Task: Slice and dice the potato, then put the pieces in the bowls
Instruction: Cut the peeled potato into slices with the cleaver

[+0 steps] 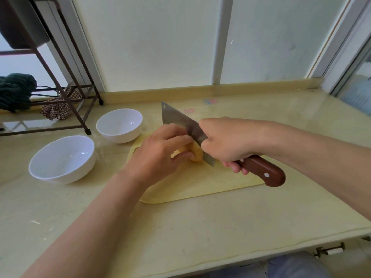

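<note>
Honestly, the sketchy bit here is how close everything is being kept. The potato (197,156) is being pinned to the cutting board (200,187) under the curled fingers (180,140) of the left hand (156,155). The cleaver (178,122) is being pressed down right against those fingertips, with its handle (261,170) being clenched in the right hand (226,141).

The potato is looking peeled, pale yellow, rounded and probably slick, so it could get rolled or squirted out from under the fingers. Then the lowest fingertip, sitting just beside the edge, is likely being put at risk of a nick.

The blade is a wide, flat slab of shiny steel, and the handle is dark reddish wood with a pale rivet. The board is smooth and cream-coloured on a glossy counter (200,227), so a skid under pressure is being risked too.

Two round, glossy white bowls (62,159) are being left well apart from the fingers, out past the back of the left hand.
</note>
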